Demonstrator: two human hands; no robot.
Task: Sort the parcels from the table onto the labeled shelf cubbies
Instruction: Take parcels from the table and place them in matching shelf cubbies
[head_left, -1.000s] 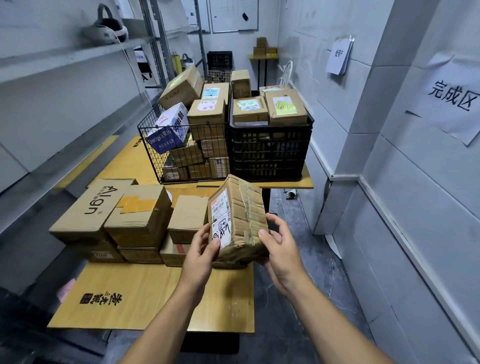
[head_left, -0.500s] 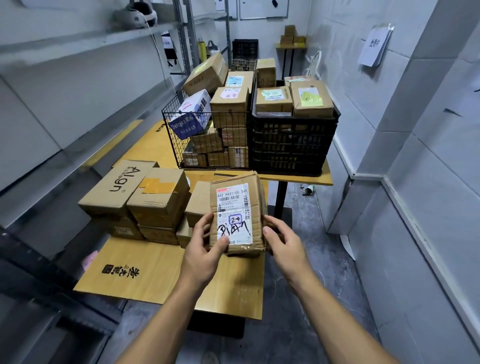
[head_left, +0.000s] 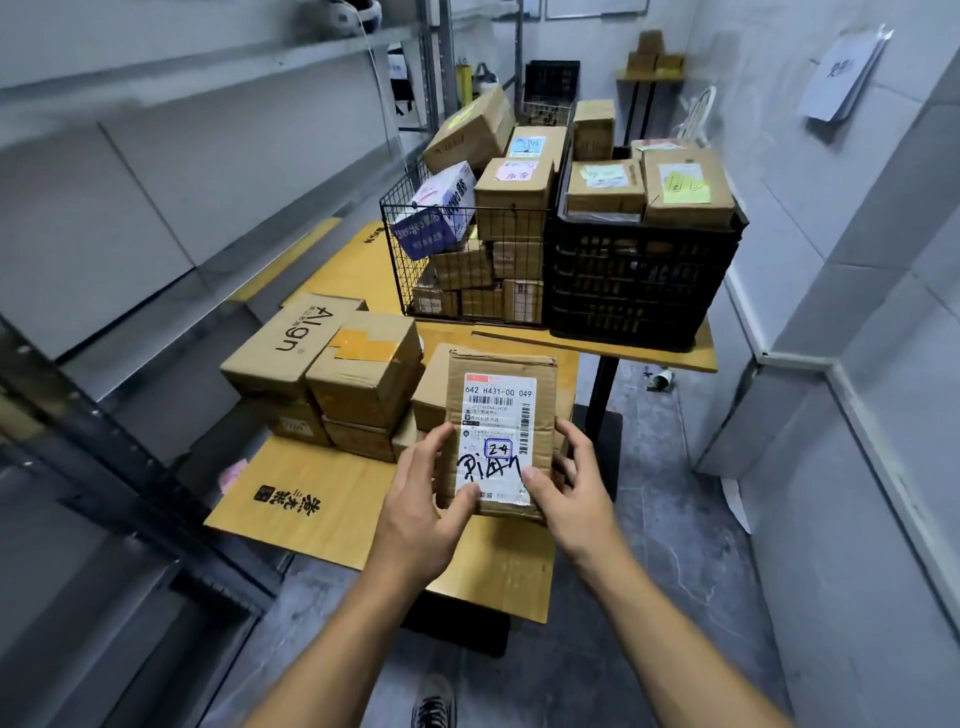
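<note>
The left hand (head_left: 421, 501) and right hand (head_left: 569, 491) each curled round a lower corner of one parcel (head_left: 501, 415), held label-up over the desk (head_left: 498, 582) at six o'clock. A label-reading step, I judged; next it wanted carrying to cubby 2-4, likely on the shelf (head_left: 208, 57) at nine o'clock.

Dim cool light, wide-angle bending at edges (slightly soft)

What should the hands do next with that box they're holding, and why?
Probably turn left and carry the parcel toward the shelf. Both the left hand and right hand grip it, its label faces the camera, and "2-4" is written there, likely the cubby. No cubby labels are visible.
</note>
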